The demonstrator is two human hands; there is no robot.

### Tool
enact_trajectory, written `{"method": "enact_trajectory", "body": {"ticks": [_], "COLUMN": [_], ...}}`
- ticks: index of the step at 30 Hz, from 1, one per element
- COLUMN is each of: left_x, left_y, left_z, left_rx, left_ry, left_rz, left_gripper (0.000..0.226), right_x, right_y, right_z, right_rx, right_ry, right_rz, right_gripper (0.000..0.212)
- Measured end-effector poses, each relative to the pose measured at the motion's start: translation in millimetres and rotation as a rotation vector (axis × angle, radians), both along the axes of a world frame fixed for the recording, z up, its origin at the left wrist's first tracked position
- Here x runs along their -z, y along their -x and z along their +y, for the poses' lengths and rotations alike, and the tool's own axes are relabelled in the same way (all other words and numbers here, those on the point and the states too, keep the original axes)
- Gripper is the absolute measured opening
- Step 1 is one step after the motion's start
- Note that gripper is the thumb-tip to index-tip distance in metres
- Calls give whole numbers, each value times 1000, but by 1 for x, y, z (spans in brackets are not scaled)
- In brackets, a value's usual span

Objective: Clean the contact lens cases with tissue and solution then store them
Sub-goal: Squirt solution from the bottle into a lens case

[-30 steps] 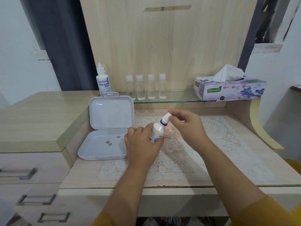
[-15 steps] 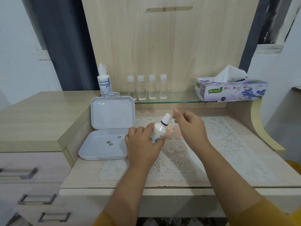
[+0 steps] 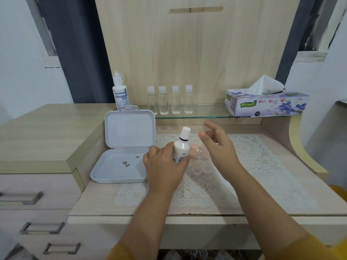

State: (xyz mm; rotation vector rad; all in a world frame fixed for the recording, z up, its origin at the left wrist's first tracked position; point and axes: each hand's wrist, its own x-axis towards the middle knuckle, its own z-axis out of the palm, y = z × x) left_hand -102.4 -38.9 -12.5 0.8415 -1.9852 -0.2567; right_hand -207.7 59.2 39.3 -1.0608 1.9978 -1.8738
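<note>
Head view: left hand (image 3: 165, 164) grips the small white plastic solution bottle (image 3: 181, 147), capped; right hand (image 3: 218, 145) spread, empty.
Risk: squeezing hard could flood the lace mat (image 3: 253, 166) beside the pale clear lens case (image 3: 201, 170).

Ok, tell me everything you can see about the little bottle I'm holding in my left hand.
The small bottle looks like white plastic, with a rounded body, a dark blue ring at the neck and a white cap on top. A label with blue print shows on its lower front, too blurred to read. It stands nearly upright, leaning slightly right, above the lace mat. The left hand grips its lower body, fingers curled round it. The right hand hovers open beside it, apart from the cap.
</note>
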Motion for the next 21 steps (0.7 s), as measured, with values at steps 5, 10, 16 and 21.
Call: {"method": "enact_trajectory", "body": {"ticks": [5, 10, 16, 21], "left_x": [0, -3, -3, -3], "left_y": [2, 1, 2, 1], "left_z": [-2, -4, -6, -7], "left_rx": [-169, -289, -322, -323], "left_ry": [67, 42, -28, -71], "left_rz": [-54, -135, -155, -235], "left_gripper": [40, 41, 44, 48], "right_x": [22, 37, 47, 49], "right_y": [10, 20, 22, 26], "right_z": [23, 37, 37, 38], "right_rx": [77, 28, 101, 363], "right_ry": [-125, -315, -367, -355], "right_rz": [53, 149, 255, 289], "right_gripper": [37, 56, 58, 48]}}
